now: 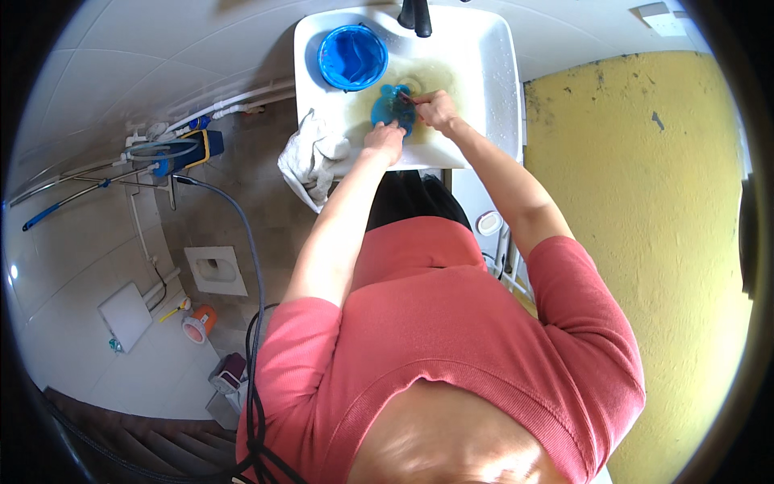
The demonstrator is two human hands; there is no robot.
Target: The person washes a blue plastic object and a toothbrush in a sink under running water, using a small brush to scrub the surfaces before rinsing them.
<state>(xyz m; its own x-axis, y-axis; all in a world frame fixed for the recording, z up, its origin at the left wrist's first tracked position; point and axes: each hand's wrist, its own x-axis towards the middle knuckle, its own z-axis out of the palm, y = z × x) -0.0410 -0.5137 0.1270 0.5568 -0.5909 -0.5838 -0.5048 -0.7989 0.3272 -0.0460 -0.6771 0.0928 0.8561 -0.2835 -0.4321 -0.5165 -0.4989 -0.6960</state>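
In a white sink (493,105) with shallow murky water lies a flat blue plastic piece (381,111) with small rounded lobes at its top. My left hand (384,142) grips its near edge, fingertips resting on the blue surface. From the right, my right hand (435,110) is closed around a thin reddish handle (413,99), whose tip reaches over the upper part of the blue piece. What that tip ends in is too small to make out.
A blue bucket (352,58) stands in the sink's far left corner. A dark faucet (415,18) juts over the back rim. A white cloth (310,161) drapes over the left front edge. Left of me are a mop bucket (179,155) and a floor-level squat toilet (216,270).
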